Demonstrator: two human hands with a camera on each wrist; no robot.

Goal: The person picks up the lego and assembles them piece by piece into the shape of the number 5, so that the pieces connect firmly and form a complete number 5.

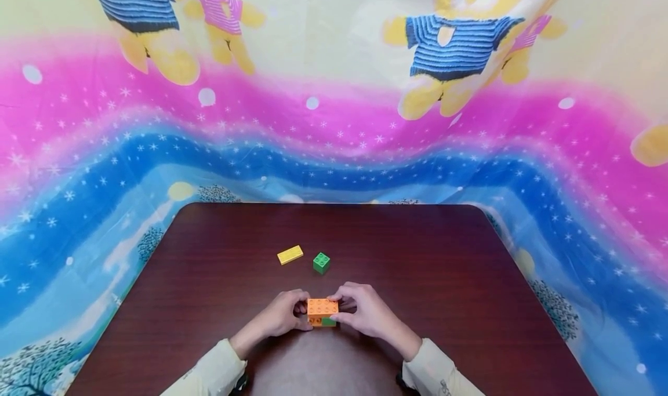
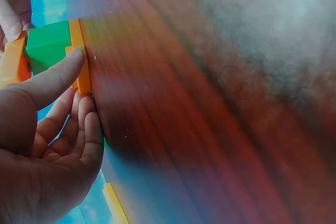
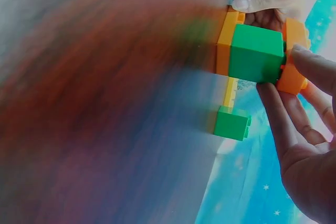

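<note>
In the head view, both hands meet at a small stack of toy building bricks near the front middle of the table. My left hand [image 1: 282, 313] pinches the lower orange plate [image 3: 223, 59] between thumb and fingers. A green brick [image 3: 256, 51] stands on that plate's right part. Over it, my right hand [image 1: 369, 310] holds the upper orange brick [image 1: 322, 307] with thumb and fingertips. In the right wrist view a narrow gap shows between the green brick and this upper piece. Whether they touch, I cannot tell.
Beyond the hands, a small green brick [image 1: 320, 262] with studs up lies beside a flat yellow plate [image 1: 290, 255]. The dark brown table [image 1: 428, 257] has rounded far corners. A printed bear curtain [image 1: 334, 129] hangs behind and along both sides.
</note>
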